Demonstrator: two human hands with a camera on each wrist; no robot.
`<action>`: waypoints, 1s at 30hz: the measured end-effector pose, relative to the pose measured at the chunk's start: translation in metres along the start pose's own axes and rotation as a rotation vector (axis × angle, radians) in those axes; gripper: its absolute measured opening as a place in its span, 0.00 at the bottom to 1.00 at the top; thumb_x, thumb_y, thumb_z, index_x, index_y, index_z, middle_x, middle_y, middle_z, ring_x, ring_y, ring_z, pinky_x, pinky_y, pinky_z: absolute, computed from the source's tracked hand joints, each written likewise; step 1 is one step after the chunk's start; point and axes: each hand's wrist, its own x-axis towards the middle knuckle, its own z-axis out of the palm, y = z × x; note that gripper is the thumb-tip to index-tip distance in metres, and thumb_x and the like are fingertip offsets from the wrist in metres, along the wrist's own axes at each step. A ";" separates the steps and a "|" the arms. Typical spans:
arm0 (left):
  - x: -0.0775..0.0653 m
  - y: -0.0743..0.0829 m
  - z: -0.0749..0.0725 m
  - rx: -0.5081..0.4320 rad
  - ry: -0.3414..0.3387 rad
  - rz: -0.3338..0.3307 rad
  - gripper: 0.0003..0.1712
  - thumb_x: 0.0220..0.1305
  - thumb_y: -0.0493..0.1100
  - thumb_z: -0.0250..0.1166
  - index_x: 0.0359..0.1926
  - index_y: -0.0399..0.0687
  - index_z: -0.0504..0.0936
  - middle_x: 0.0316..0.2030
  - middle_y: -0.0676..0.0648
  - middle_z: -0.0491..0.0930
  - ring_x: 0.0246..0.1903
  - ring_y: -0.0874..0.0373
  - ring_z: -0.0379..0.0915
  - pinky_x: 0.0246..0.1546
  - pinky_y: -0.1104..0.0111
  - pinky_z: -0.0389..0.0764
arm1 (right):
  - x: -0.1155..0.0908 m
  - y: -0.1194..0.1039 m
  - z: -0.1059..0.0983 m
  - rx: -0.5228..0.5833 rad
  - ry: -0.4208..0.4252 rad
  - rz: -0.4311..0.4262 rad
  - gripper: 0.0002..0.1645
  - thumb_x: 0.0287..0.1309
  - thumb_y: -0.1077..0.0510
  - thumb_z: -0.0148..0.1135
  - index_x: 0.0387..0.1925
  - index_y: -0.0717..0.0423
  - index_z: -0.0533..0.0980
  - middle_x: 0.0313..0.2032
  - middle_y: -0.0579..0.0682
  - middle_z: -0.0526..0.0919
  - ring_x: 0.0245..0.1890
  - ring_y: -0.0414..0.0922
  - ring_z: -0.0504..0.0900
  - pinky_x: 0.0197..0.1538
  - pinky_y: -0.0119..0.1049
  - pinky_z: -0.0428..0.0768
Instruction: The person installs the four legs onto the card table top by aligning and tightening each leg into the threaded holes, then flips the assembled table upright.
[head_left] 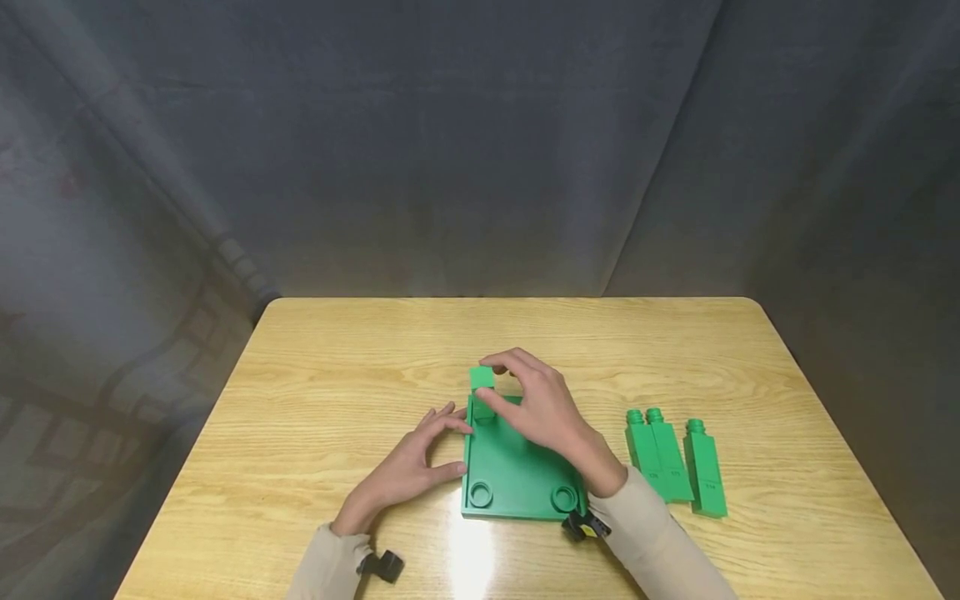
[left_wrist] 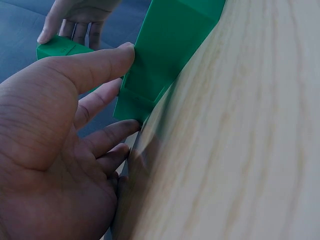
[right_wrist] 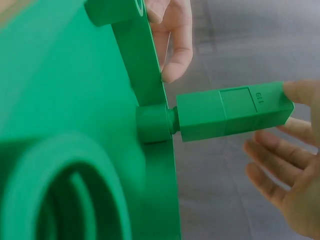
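Observation:
A square green panel (head_left: pixel 517 467) lies on the table with round sockets in its corners. At its far left corner a green square leg (head_left: pixel 482 379) stands upright. Thumb and fingertips of my right hand (head_left: pixel 543 408) pinch the leg's upper end. The right wrist view shows the leg (right_wrist: pixel 205 115) lined up with the corner socket (right_wrist: pixel 152 125), a bit of its threaded neck (right_wrist: pixel 173 120) visible between them. My left hand (head_left: pixel 408 467) touches the panel's left edge with thumb and fingertips, fingers spread. The far right corner is hidden behind my right hand.
Three more green legs lie on the wooden table (head_left: pixel 360 358) right of the panel: two side by side, one (head_left: pixel 647 454) against another (head_left: pixel 671 458), and a third (head_left: pixel 705 467) slightly apart. Their threaded ends point away from me. A grey curtain (head_left: pixel 480 150) hangs behind the table.

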 end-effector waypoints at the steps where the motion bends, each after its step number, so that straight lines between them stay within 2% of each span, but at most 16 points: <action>1: 0.000 0.000 0.000 0.000 0.002 0.000 0.27 0.71 0.49 0.77 0.68 0.63 0.80 0.84 0.48 0.65 0.87 0.33 0.42 0.81 0.23 0.39 | 0.000 0.000 0.000 0.012 -0.013 -0.008 0.26 0.72 0.53 0.75 0.67 0.52 0.83 0.56 0.50 0.89 0.54 0.53 0.89 0.55 0.56 0.90; 7: -0.001 0.002 0.000 -0.015 0.009 -0.010 0.27 0.71 0.49 0.77 0.67 0.62 0.80 0.84 0.46 0.66 0.87 0.30 0.43 0.78 0.20 0.39 | 0.000 0.003 -0.004 0.033 -0.112 -0.070 0.27 0.78 0.56 0.67 0.74 0.47 0.81 0.58 0.49 0.89 0.57 0.51 0.88 0.58 0.56 0.88; 15: 0.000 0.001 0.000 -0.013 0.010 0.007 0.27 0.71 0.48 0.77 0.67 0.61 0.80 0.83 0.46 0.67 0.87 0.31 0.44 0.80 0.21 0.39 | 0.000 0.003 -0.012 -0.012 -0.143 -0.065 0.29 0.73 0.55 0.70 0.73 0.43 0.81 0.56 0.47 0.90 0.53 0.50 0.87 0.58 0.57 0.86; 20: 0.000 0.000 0.000 -0.011 0.008 0.017 0.27 0.72 0.48 0.77 0.67 0.60 0.80 0.83 0.44 0.67 0.86 0.30 0.44 0.80 0.22 0.39 | 0.001 0.002 -0.010 -0.053 -0.075 -0.068 0.28 0.68 0.51 0.79 0.68 0.48 0.85 0.49 0.45 0.92 0.46 0.45 0.89 0.54 0.52 0.87; 25: -0.001 0.000 0.000 -0.015 0.012 0.024 0.27 0.71 0.48 0.77 0.67 0.60 0.80 0.82 0.44 0.68 0.86 0.30 0.44 0.80 0.22 0.39 | 0.002 0.003 -0.003 -0.088 0.022 -0.069 0.28 0.61 0.49 0.85 0.58 0.55 0.86 0.42 0.46 0.92 0.41 0.43 0.89 0.47 0.46 0.88; 30: -0.001 0.000 0.000 -0.024 0.015 0.024 0.27 0.71 0.48 0.78 0.67 0.60 0.80 0.82 0.45 0.69 0.86 0.30 0.44 0.79 0.21 0.39 | 0.002 0.003 0.000 -0.121 0.077 -0.070 0.27 0.57 0.47 0.87 0.50 0.54 0.84 0.36 0.48 0.90 0.37 0.44 0.90 0.39 0.42 0.88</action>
